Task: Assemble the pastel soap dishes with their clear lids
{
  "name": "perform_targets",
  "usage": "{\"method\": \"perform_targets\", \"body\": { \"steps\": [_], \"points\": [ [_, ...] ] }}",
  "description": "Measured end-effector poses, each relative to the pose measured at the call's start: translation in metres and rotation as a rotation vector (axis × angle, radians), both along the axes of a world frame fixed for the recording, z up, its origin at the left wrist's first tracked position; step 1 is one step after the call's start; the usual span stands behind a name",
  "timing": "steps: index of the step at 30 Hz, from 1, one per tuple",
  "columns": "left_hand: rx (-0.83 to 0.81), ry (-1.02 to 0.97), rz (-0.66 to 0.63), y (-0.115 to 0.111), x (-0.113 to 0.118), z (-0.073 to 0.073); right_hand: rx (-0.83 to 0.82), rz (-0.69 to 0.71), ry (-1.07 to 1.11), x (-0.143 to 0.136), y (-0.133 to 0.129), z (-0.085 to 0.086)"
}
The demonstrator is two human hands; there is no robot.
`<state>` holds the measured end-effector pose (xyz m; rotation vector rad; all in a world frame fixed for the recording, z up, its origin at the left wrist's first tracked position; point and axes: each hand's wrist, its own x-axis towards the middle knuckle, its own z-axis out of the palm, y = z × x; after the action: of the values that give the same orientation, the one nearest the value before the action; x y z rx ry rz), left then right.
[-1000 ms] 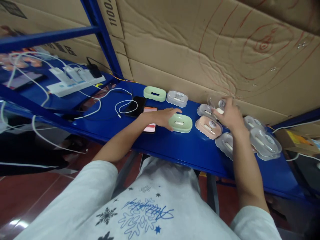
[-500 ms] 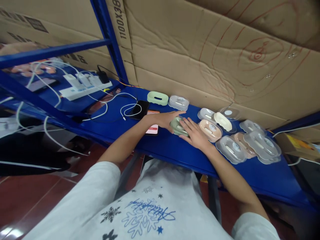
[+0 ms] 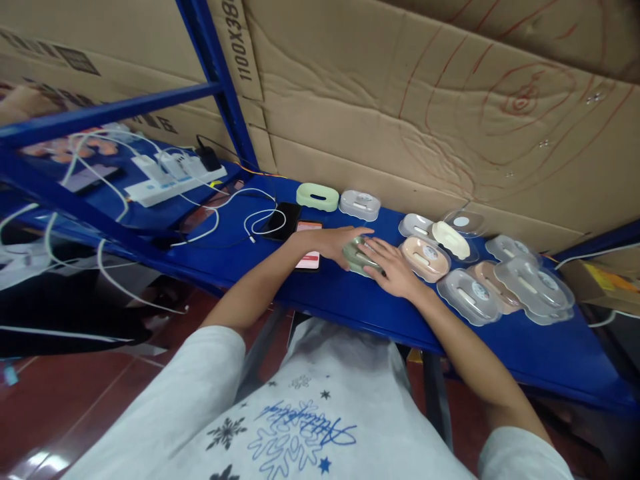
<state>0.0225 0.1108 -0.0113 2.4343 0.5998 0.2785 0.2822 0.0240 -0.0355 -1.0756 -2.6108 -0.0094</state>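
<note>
A dark green oval case with a clear cover (image 3: 356, 257) lies on the blue table (image 3: 325, 293) in front of me. My left hand (image 3: 337, 243) is around its left end, thumb and fingers on its edges. Across its right part rests my right hand (image 3: 393, 268), fingers spread over the top. Both hands hold the case between them. Just left of it, partly under my left wrist, is a phone with a lit screen (image 3: 309, 260).
Behind stand a light green case (image 3: 317, 197) and a grey case (image 3: 359, 205). Several cases, among them a peach one (image 3: 425, 259), lie to the right. A dark phone (image 3: 283, 222), white cables and a power strip (image 3: 175, 187) are at the left, beside a blue frame (image 3: 220, 93).
The view has shifted slightly. My right hand's fingers have settled a little differently over the green case. At the far upper left, another person's hand has come into view.
</note>
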Motion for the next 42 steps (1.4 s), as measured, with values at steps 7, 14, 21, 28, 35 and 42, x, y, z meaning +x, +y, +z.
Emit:
{"method": "perform_targets", "body": {
  "steps": [7,14,21,28,35,42],
  "points": [
    [0.027,0.012,0.004,0.006,0.000,-0.009,0.036,0.032,-0.027,-0.004,-0.003,-0.003],
    [0.012,0.001,0.056,0.002,0.001,-0.010,0.019,-0.005,0.013,-0.003,0.001,-0.010],
    [-0.024,0.043,0.078,-0.011,-0.001,-0.006,-0.006,0.013,0.013,-0.004,-0.006,-0.004],
    [-0.088,0.085,0.101,-0.012,-0.001,0.000,-0.053,0.012,0.030,-0.004,-0.009,0.001],
    [-0.149,0.106,0.157,-0.010,-0.003,0.008,-0.071,0.001,0.070,-0.008,-0.002,-0.001],
    [-0.188,0.064,0.147,-0.014,-0.008,0.009,-0.051,0.044,0.016,-0.004,-0.001,-0.003]
  ]
}}
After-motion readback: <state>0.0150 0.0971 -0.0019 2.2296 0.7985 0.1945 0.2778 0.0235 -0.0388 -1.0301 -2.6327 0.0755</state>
